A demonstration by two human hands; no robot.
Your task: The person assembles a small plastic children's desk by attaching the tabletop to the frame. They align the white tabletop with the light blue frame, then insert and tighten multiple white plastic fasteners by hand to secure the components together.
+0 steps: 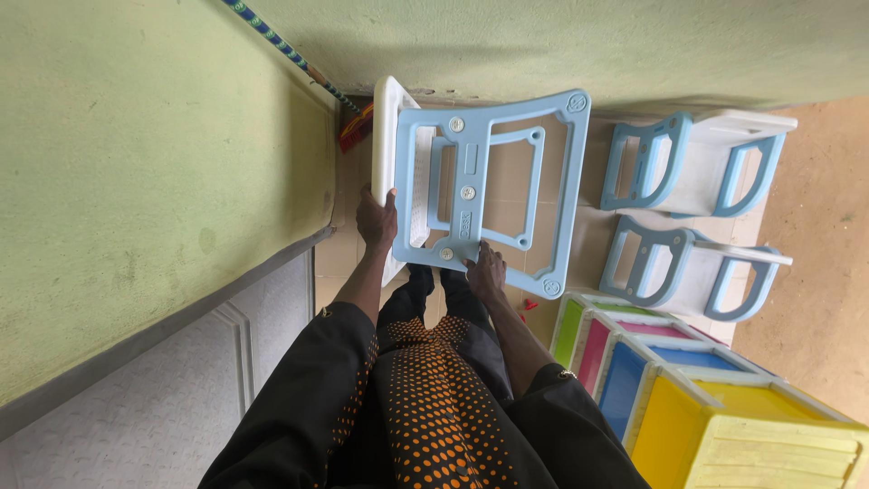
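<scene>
Head view, looking straight down: on the far left stands a pale green wall [154, 136], with a grey textured door panel [181, 398] set below it. Next to the wall comes the left hand [377, 222], its fingers wrapped around the near edge of the white seat panel [387, 136] of a small plastic chair [480, 186]; the thumb lies on the side facing the camera, and the other fingers are hidden behind the panel. The chair is held off the tiled floor, turned on its side, so its light blue side frame [552, 181] faces up toward the camera, directly in front of the person's legs in black cloth with orange dots [425, 407]. The right hand [486, 272] grips the lower bar of that blue frame, fingers curled and pressed together over the bar, the frame reaching away above the knuckles. Further right, two more blue and white chairs [692, 163] lie on their sides against the wall, one above the other. At lower right stands a row of coloured plastic bins [724, 407], green, pink, blue and yellow, just beside the person's right sleeve.
</scene>
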